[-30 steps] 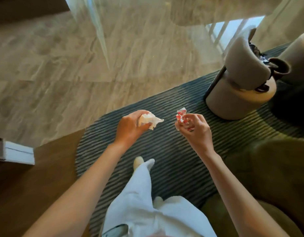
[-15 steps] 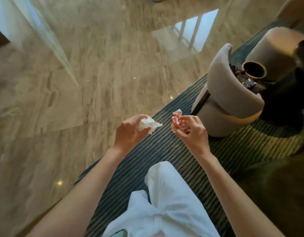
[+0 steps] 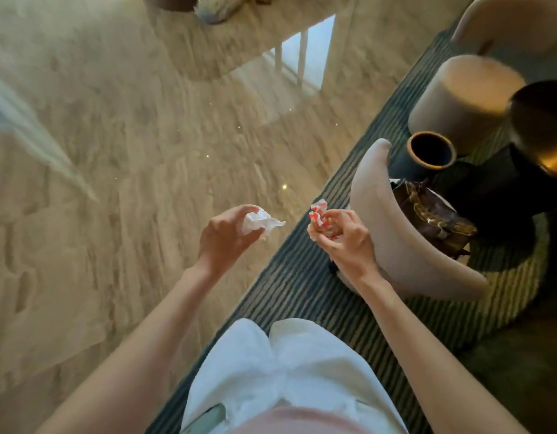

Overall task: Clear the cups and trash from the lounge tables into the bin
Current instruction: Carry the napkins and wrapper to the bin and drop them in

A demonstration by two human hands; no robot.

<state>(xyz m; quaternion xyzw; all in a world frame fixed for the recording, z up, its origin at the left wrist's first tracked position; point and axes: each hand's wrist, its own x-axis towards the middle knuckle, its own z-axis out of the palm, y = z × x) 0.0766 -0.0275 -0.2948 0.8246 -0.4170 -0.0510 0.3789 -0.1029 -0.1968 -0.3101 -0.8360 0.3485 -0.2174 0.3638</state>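
Observation:
My left hand (image 3: 222, 238) grips a crumpled white tissue (image 3: 260, 223) at chest height above the rug's edge. My right hand (image 3: 343, 239) pinches a crumpled red-and-white wrapper (image 3: 317, 214) just beside it. Both hands hover over the floor with a small gap between them. A dark round cup-like container (image 3: 430, 151) with a gold rim stands to the right, behind the curved chair back.
A beige curved chair (image 3: 393, 236) with a dark patterned bag (image 3: 433, 217) on its seat stands at my right. Behind it are a beige round pouf (image 3: 462, 101) and a dark metallic table (image 3: 543, 126). A striped dark rug (image 3: 302, 296) meets polished marble floor (image 3: 114, 151).
I have walked forward along the rug, so the chair now lies close at my right and the wooden table at left is out of sight. Both hands keep holding their trash.

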